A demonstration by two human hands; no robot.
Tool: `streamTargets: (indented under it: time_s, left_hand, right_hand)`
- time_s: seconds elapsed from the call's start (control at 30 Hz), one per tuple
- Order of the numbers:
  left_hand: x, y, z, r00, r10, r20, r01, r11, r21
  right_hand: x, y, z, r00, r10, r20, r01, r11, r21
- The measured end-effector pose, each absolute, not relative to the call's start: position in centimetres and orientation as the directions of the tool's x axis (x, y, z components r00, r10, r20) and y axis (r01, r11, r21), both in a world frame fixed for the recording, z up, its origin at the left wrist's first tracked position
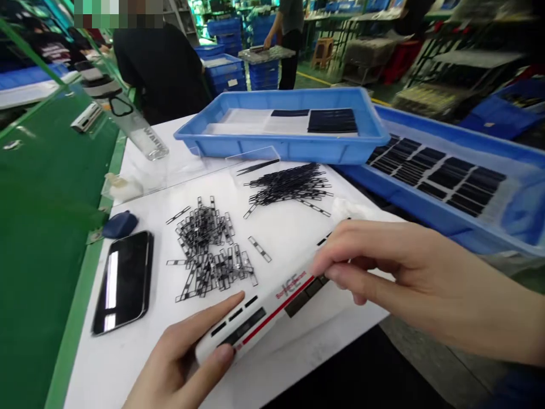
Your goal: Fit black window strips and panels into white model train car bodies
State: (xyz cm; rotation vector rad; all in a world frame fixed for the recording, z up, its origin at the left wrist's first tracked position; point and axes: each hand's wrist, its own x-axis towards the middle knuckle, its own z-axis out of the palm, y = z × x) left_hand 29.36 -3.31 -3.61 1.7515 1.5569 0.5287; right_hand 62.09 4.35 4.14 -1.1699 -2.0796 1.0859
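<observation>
A white model train car shell with a red stripe, "ICE" lettering and dark windows is held tilted above the table's near side. My left hand grips its left end, thumb on the near side and fingers on the far side. The fingers of my right hand are closed at the right part, by the dark window strip; whether a small piece is between them is hidden. Beyond the shell lie a pile of clear, black-framed window strips, one loose strip and a pile of darker strips.
A phone and a dark blue object lie at left, near a water bottle. A blue tray stands at the back; another blue tray with rows of black strips is at right. A person sits beyond the table.
</observation>
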Motion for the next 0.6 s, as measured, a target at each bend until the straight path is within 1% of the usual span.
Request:
streamTargets:
  time_s: [0.17, 0.27, 0.4, 0.6]
  left_hand:
    - [31.0, -3.2, -2.8, 0.222, 0.973, -0.060, 0.603, -0.089, 0.793]
    - [31.3, -3.3, -2.6, 0.273, 0.962, -0.009, 0.553, -0.149, 0.819]
    - [31.2, -3.3, -2.9, 0.290, 0.957, 0.008, 0.482, -0.153, 0.862]
    - [31.1, -3.1, -3.3, 0.314, 0.949, 0.006, 0.423, -0.146, 0.894]
  right_hand:
    - [59.2, 3.5, 2.4, -0.495, 0.866, 0.064, 0.441, 0.314, -0.841]
    - [57.5, 2.5, 1.5, -0.439, 0.898, 0.032, 0.424, 0.239, -0.873]
    - [56.3, 1.3, 0.6, -0.353, 0.934, -0.043, 0.415, 0.115, -0.903]
    - [56.2, 0.8, 0.2, -0.339, 0.938, -0.077, 0.413, 0.075, -0.907]
